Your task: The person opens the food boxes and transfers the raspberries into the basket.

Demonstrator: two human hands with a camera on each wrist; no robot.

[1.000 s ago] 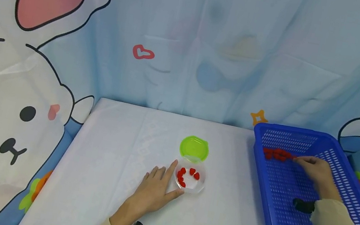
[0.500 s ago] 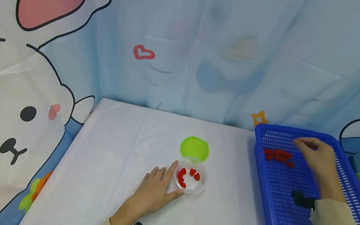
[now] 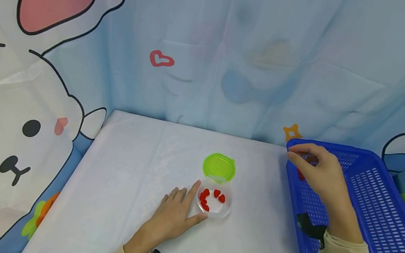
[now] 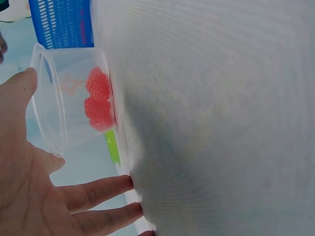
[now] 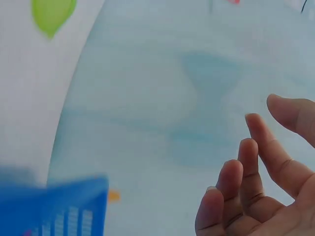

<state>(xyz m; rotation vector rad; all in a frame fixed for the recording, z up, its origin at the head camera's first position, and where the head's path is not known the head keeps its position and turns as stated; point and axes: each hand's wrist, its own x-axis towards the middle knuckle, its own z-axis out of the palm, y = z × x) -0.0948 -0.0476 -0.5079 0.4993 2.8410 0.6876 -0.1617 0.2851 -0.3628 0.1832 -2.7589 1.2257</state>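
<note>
A clear plastic cup [image 3: 221, 209] stands on the white table, with several red raspberries [image 4: 100, 113] on its bottom. My left hand [image 3: 171, 216] rests beside it, the thumb and index finger spread against its near and left sides. Other fingertips of that hand touch the tablecloth in the left wrist view. My right hand [image 3: 320, 174] hovers over the left rim of the blue basket [image 3: 384, 226]. In the right wrist view its thumb and index finger [image 5: 268, 147] are apart, with nothing between them. The red pieces in the basket are mostly hidden under this hand.
A green lid [image 3: 219, 166] lies on the white table [image 3: 130, 168] just behind the cup. The basket stands at the table's right side, its rim raised. A blue printed curtain [image 3: 191, 97] hangs along the back edge.
My right hand has lifted from the red pieces in the basket and moved left to the basket's rim. One red piece stayed behind, slightly apart from the pile. My left hand has not moved.
</note>
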